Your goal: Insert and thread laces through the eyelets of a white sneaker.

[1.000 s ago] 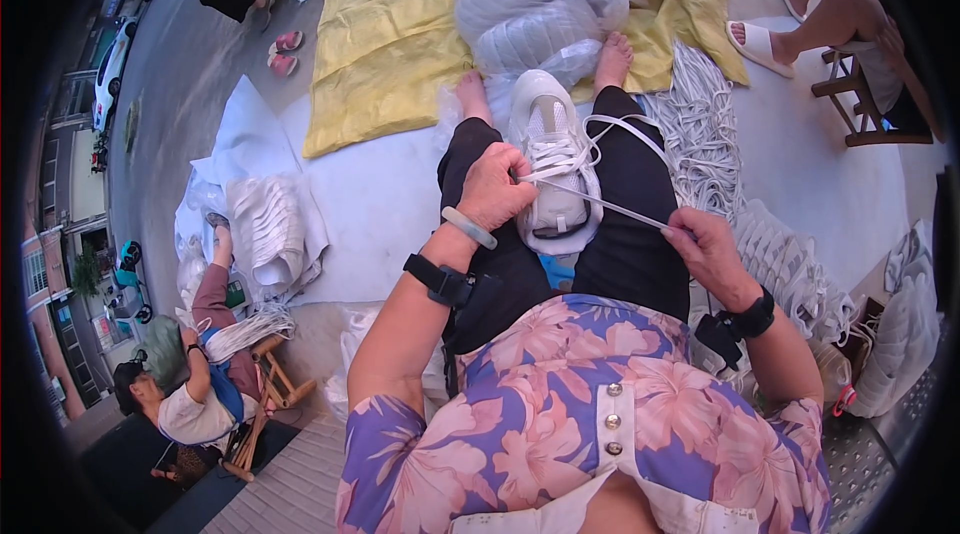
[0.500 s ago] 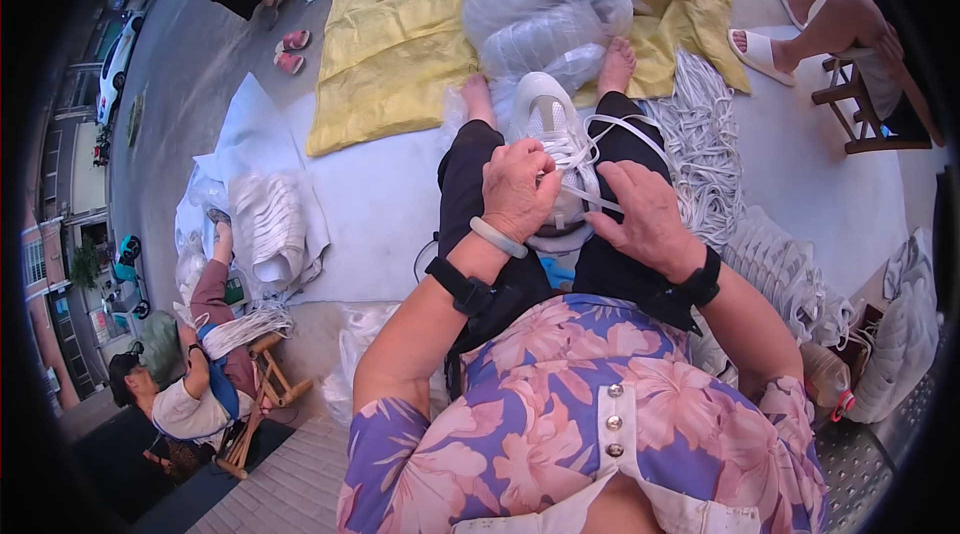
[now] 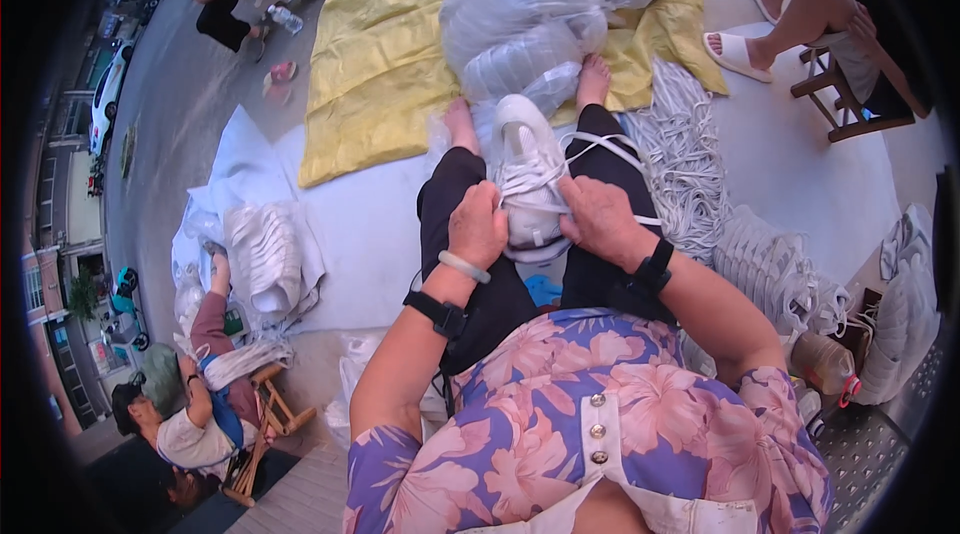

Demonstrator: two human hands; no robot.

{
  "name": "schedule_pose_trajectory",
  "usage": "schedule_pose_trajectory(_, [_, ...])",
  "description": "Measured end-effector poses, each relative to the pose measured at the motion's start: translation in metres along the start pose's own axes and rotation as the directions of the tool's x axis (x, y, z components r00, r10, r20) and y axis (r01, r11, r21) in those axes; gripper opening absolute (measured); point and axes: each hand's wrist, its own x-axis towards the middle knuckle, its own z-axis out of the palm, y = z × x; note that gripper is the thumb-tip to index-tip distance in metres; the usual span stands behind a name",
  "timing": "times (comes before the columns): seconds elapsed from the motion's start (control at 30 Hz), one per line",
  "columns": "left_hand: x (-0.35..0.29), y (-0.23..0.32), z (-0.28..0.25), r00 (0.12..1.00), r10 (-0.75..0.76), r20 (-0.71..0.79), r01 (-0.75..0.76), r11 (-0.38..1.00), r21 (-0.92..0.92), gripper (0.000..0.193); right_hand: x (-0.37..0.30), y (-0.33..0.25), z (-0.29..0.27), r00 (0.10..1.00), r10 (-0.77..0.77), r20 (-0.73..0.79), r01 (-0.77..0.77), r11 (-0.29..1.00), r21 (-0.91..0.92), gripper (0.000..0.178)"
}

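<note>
A white sneaker (image 3: 527, 149) rests between my knees with its toe pointing away from me. White laces cross its front, and a long loose shoelace (image 3: 610, 142) loops over my right thigh. My left hand (image 3: 478, 224) is closed at the left side of the sneaker's opening, fingertips against its edge. On the opposite side my right hand (image 3: 602, 219) is closed too, its thumb and fingers pinching the sneaker's edge by the lacing. The inner fingers of both hands are partly hidden.
A heap of white shoelaces (image 3: 685, 154) lies to my right, near a row of stacked white shoes (image 3: 765, 264). Plastic-wrapped bundles (image 3: 530, 24) sit on a yellow sheet (image 3: 375, 64) ahead. At left, a seated person (image 3: 190, 419) works by another shoe stack (image 3: 262, 254). Others sit farther off.
My right hand has moved in from the loose lace to the sneaker's right edge. My left hand has shifted down off the lacing to its left edge. The view has tilted slightly.
</note>
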Motion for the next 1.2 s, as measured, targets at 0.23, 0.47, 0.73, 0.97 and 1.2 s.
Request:
schedule_pose_trajectory(0.23, [-0.008,0.005,-0.006,0.982,-0.055,0.178,0.048,0.998,0.043,0.02,-0.016,-0.001,0.017,0.997,0.02,-0.069,-0.016,0.998,0.061,0.028])
schedule_pose_trajectory(0.47, [0.003,0.017,-0.005,0.982,0.039,0.185,-0.026,0.997,-0.073,0.014,-0.026,0.007,0.009,0.996,0.08,0.027,-0.081,0.995,0.053,0.029])
schedule_pose_trajectory(0.73, [0.027,0.043,-0.034,0.955,0.1,0.28,0.076,0.828,-0.556,0.025,0.001,-0.015,-0.084,0.936,0.175,0.305,-0.351,0.497,0.793,0.027])
schedule_pose_trajectory(0.97, [0.014,0.097,-0.075,0.871,0.298,0.391,0.199,0.513,-0.835,0.033,-0.007,-0.067,-0.15,0.966,-0.197,0.169,-0.132,0.186,0.974,0.019])
schedule_pose_trajectory(1.2, [0.006,0.06,-0.114,0.939,0.176,0.295,0.223,0.339,-0.914,0.017,-0.024,-0.037,-0.123,0.963,-0.148,0.223,-0.135,0.451,0.882,0.021])
